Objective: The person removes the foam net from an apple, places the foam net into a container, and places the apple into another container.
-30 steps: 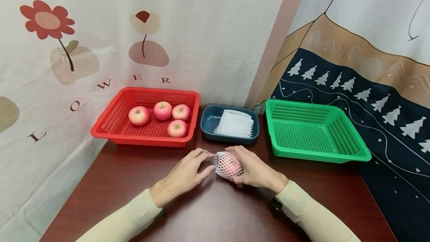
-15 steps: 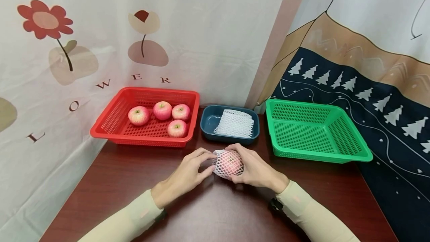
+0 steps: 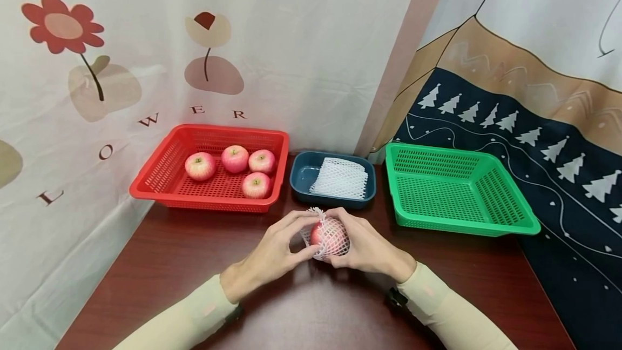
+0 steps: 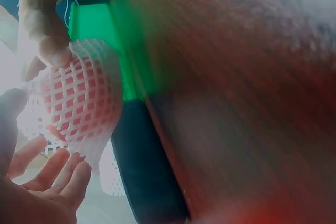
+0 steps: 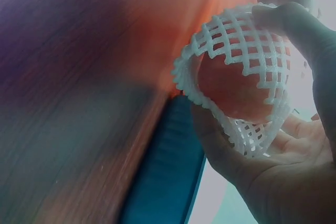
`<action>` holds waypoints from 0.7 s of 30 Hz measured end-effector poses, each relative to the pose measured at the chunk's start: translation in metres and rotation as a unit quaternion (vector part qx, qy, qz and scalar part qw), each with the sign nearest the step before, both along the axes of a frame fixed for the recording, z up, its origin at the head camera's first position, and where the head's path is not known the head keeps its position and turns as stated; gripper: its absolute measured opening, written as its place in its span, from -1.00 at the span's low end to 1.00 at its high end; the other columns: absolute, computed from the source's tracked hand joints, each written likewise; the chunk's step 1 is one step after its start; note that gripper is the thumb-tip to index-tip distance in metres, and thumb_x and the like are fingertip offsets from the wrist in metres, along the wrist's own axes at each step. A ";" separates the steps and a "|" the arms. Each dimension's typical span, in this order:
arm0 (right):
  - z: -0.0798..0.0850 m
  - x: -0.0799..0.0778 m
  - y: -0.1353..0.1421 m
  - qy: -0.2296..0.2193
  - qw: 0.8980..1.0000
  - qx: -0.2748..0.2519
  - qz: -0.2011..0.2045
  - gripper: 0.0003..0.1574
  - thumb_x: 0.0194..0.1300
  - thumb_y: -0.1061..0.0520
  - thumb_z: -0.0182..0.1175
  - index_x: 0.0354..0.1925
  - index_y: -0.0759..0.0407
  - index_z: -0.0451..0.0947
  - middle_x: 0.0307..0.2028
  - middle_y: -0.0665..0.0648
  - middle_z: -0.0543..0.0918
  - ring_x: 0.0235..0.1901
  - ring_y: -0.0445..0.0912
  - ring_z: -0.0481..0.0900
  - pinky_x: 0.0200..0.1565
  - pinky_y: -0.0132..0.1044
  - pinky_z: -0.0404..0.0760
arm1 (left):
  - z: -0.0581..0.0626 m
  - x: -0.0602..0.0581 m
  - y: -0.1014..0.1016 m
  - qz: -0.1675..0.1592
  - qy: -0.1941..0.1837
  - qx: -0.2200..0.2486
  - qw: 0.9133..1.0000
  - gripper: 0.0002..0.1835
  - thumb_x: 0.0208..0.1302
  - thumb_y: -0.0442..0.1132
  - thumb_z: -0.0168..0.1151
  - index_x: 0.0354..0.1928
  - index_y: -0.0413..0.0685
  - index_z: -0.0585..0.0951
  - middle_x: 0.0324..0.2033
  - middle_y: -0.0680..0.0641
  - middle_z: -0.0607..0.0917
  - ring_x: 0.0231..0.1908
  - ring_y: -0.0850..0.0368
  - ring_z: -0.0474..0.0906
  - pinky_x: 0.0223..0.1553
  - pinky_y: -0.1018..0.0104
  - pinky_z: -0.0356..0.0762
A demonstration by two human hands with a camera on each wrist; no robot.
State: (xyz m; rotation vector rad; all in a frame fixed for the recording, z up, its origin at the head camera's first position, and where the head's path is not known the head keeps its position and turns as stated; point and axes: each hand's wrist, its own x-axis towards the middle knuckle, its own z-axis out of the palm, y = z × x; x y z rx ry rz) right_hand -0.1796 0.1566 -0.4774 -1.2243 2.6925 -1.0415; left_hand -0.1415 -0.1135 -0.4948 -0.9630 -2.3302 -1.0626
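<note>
Above the table, between both hands, an apple (image 3: 316,235) sits inside a white foam fruit net (image 3: 337,239). My right hand (image 3: 371,244) grips the netted apple from the right, thumb in front and fingers behind. My left hand (image 3: 272,247) holds the net's loose left rim between thumb and fingers. In the right wrist view, the net's opening gapes and bare apple (image 5: 231,87) shows through it. Mesh covers the apple's side in the left wrist view, where the left fingers (image 4: 73,182) lie at the net's gathered end.
A red basket (image 3: 209,202) with several apples stands back left. Behind the hands is a dark blue tray (image 3: 303,177) holding more folded foam nets (image 3: 339,179). A green basket (image 3: 432,199) stands to the right. Curtains hang behind the table (image 3: 311,317).
My left hand has shifted slightly right, its thumb now overlapping the net. The net's rim has spread upward, baring the apple's left side. The right hand keeps its grip.
</note>
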 end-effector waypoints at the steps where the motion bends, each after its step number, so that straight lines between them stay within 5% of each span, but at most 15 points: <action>1: 0.000 0.000 -0.001 0.003 1.000 -0.001 0.002 0.09 0.20 -0.06 0.81 0.52 -0.02 0.43 0.27 -0.05 0.75 0.10 -0.25 0.77 0.16 -0.29 0.85 | 0.000 0.000 0.000 -0.003 -0.001 0.001 1.000 -0.35 0.38 -0.19 0.74 0.46 -0.05 0.73 0.40 -0.08 0.78 0.46 -0.06 0.74 0.59 0.22 0.62; 21: -0.002 0.004 -0.010 -0.004 0.999 -0.053 0.014 0.46 0.09 0.12 0.82 0.72 0.06 0.16 0.51 0.15 0.69 0.36 -0.12 0.76 0.37 -0.15 0.81 | 0.003 0.002 0.000 -0.026 -0.041 -0.003 0.999 -0.26 0.33 -0.15 0.78 0.53 0.03 0.71 0.54 -0.15 0.66 0.54 -0.10 0.66 0.46 0.15 0.76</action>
